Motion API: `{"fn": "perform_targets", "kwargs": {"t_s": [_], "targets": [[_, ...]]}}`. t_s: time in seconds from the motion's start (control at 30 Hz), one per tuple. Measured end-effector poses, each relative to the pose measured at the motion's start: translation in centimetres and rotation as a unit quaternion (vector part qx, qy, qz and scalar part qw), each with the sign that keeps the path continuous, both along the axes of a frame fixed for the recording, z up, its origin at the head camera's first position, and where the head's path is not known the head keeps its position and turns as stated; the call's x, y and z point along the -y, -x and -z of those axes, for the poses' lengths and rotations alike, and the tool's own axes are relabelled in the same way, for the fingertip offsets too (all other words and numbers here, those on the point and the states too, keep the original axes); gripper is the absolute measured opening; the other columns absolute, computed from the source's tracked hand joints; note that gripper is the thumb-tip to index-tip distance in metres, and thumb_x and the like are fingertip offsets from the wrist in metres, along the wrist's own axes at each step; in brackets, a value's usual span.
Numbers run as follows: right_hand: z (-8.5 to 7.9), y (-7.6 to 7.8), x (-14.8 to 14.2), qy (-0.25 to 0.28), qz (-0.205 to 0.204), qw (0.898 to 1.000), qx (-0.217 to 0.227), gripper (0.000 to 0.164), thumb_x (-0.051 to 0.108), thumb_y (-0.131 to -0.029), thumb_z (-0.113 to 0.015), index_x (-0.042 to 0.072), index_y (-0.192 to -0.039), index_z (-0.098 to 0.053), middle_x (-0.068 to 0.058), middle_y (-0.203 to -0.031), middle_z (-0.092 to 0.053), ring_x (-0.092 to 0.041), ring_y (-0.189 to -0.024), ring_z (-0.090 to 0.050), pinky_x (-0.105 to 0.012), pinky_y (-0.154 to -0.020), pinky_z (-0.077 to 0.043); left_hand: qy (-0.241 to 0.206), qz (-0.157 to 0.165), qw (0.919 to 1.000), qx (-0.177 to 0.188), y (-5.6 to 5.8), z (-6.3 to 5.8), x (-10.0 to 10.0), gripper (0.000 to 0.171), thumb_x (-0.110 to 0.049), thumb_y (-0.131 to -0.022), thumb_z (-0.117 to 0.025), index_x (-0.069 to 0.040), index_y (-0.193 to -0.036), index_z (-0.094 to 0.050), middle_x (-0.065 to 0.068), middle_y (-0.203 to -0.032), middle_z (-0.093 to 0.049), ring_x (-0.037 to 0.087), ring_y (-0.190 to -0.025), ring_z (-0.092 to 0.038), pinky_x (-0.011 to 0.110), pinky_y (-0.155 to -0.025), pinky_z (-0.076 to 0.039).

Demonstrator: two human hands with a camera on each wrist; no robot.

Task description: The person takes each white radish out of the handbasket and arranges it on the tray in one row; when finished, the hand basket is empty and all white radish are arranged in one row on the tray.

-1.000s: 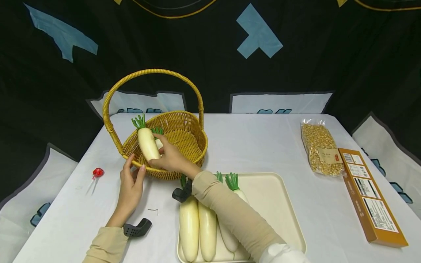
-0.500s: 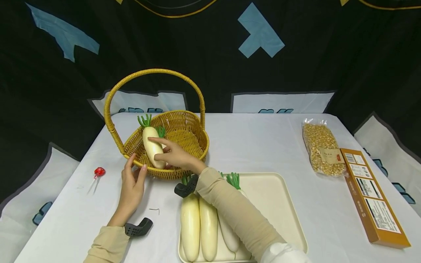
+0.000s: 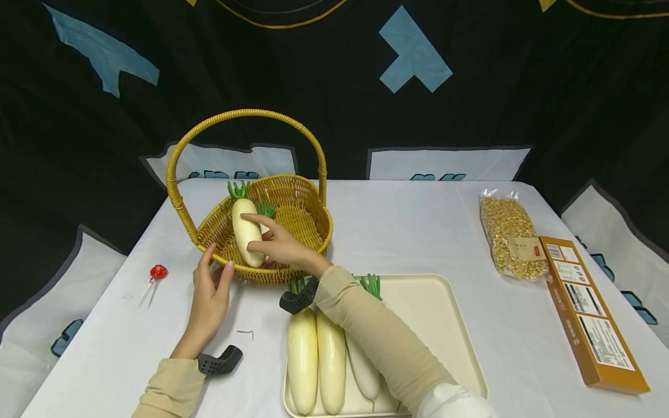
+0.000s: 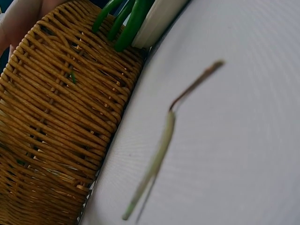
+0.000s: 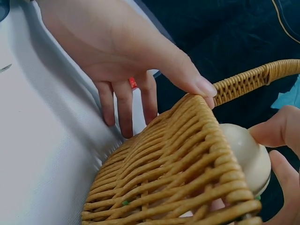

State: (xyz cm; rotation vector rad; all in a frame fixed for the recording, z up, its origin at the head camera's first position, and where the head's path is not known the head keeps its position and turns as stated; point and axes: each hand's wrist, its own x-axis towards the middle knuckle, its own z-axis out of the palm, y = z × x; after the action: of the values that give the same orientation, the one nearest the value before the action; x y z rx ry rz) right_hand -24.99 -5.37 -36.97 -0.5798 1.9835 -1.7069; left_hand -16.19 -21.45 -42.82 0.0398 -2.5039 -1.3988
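Note:
A yellow wicker basket [image 3: 313, 232] with a tall arched handle stands at the table's left. My right hand [image 3: 284, 245] reaches in over its near rim and grips a white radish [image 3: 244, 232] with green leaves, thumb and index finger on either side. The leaves of another radish [image 3: 266, 209] show beside it, its body mostly behind my hand. My left hand [image 3: 210, 299] steadies the basket at the near left rim. In the right wrist view, the left thumb [image 5: 199, 86] presses on the rim and the other fingers extend down outside the wall.
A cream tray [image 3: 444, 325] with several white radishes [image 3: 302, 366] lies in front, partly under my right forearm. A red lollipop [image 3: 158, 273] lies left, a thin bent stem [image 3: 245, 332] near the left wrist. A bag of corn kernels [image 3: 509, 238] and an orange box [image 3: 590, 313] lie right.
The gripped radish has shifted right and lower within the basket, with the right hand moving along. The leaves of the radish beside it have also shifted right. My left hand stays at the rim.

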Motion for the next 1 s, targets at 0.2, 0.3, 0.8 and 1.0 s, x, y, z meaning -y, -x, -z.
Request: {"fn": "perform_targets", "kwargs": {"t_s": [0.2, 0.3, 0.8, 1.0], "targets": [[0.0, -0.1, -0.9, 0.06, 0.024, 0.997, 0.034, 0.06, 0.007, -0.086, -0.055, 0.039, -0.134, -0.038, -0.013, -0.09, -0.052, -0.019, -0.058, -0.061, -0.047, -0.061, -0.057, -0.005, 0.006, 1.0, 0.004, 0.2, 0.2, -0.3, 0.059, -0.033, -0.097, -0.038, -0.022, -0.146, -0.009, 0.025, -0.141, -0.017, 0.044, -0.123, -0.039, 0.051, -0.1, -0.038], [-0.2, -0.4, -1.5, 0.084, 0.02, 0.995, 0.047, 0.06, 0.006, -0.086, -0.054, 0.042, -0.132, -0.038, -0.015, -0.093, -0.051, -0.021, -0.062, -0.061, -0.054, -0.069, -0.054, -0.006, 0.005, 1.0, 0.003, 0.2, 0.3, -0.4, 0.059, -0.033, -0.097, -0.039, -0.021, -0.146, -0.009, 0.025, -0.141, -0.019, 0.043, -0.123, -0.04, 0.05, -0.1, -0.039], [-2.5, -4.3, -8.7, 0.153, -0.056, 0.985, 0.063, 0.062, 0.003, -0.09, -0.046, 0.04, -0.137, -0.029, -0.016, -0.107, -0.044, -0.023, -0.079, -0.058, -0.058, -0.077, -0.051, 0.006, -0.004, 0.9999, 0.014, 0.0, -0.3, 0.0, 0.059, -0.035, -0.097, -0.038, -0.024, -0.146, -0.008, 0.025, -0.14, -0.019, 0.044, -0.124, -0.038, 0.052, -0.102, -0.036], [-3.1, -6.2, -14.0, 0.129, -0.035, 0.991, 0.02, 0.065, 0.004, -0.088, -0.048, 0.034, -0.14, -0.024, -0.021, -0.123, -0.036, -0.025, -0.084, -0.059, -0.059, -0.069, -0.052, 0.003, 0.004, 1.0, 0.006, 0.0, -0.1, 0.1, 0.059, -0.032, -0.097, -0.038, -0.021, -0.146, -0.008, 0.025, -0.14, -0.019, 0.045, -0.124, -0.037, 0.053, -0.102, -0.035]]}}
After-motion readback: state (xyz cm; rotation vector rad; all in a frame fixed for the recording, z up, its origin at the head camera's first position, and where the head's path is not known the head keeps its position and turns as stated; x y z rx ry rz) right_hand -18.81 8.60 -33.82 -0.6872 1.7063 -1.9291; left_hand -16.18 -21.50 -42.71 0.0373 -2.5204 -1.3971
